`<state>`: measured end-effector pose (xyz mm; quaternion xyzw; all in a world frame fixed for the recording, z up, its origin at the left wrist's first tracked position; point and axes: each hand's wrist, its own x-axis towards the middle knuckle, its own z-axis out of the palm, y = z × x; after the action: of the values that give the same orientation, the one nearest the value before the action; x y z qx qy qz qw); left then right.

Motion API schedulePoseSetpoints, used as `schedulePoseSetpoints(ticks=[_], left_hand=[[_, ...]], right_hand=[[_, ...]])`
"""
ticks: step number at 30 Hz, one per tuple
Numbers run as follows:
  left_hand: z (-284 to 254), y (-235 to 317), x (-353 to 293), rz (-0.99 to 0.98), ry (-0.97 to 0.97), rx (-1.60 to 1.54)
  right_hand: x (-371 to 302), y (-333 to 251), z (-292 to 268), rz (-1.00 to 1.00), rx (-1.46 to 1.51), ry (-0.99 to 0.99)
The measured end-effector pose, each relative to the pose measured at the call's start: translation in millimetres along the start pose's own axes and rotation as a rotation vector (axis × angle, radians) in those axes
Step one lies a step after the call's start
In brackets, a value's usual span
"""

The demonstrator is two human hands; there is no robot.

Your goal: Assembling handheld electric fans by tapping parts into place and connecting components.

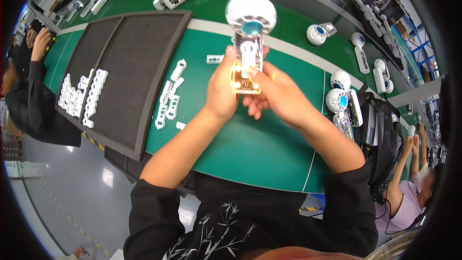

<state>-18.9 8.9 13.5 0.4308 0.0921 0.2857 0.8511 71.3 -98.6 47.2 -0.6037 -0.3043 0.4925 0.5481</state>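
Note:
A white handheld device (251, 10) with a round head and a blue-green disc is held up above the green table, its circuit board exposed and glowing with orange lights. My left hand (222, 87) is closed round the left side of its handle. My right hand (279, 89) grips the other side, its thumb on a small white plastic panel (249, 55) lying over the board. Some of the right fingers curl beneath the handle. On the table left of my hands lie several white slotted plastic frames (173, 107).
At the left, a black divided tray (134, 58) bears rows of white parts (94, 96). More round-headed devices (337, 100) stand at right, beside a black bag (382, 125). Others lie along the green conveyor (288, 14). Co-workers are at both sides.

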Motion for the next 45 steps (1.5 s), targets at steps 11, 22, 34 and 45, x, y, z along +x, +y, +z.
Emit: schedulePoseSetpoints(ticks=[11,22,34,45], left_hand=[[-30.9,-21.0,15.8,0.535,0.210,1.477],[-29.4,-20.4,16.6,0.238,0.085,1.703],[-15.6,-1.9,-2.2,0.535,0.165,1.790],[-22.1,8.8,-12.2,0.528,-0.008,1.135]], right_hand=[[279.3,-54.9,-140.5,0.097,0.179,0.332],[397.5,-71.9,-217.2,0.065,-0.224,0.183],[44.0,-32.2,-476.3,0.599,-1.442,0.807],[47.6,-81.9,-229.6,-0.078,-1.029,0.711]])
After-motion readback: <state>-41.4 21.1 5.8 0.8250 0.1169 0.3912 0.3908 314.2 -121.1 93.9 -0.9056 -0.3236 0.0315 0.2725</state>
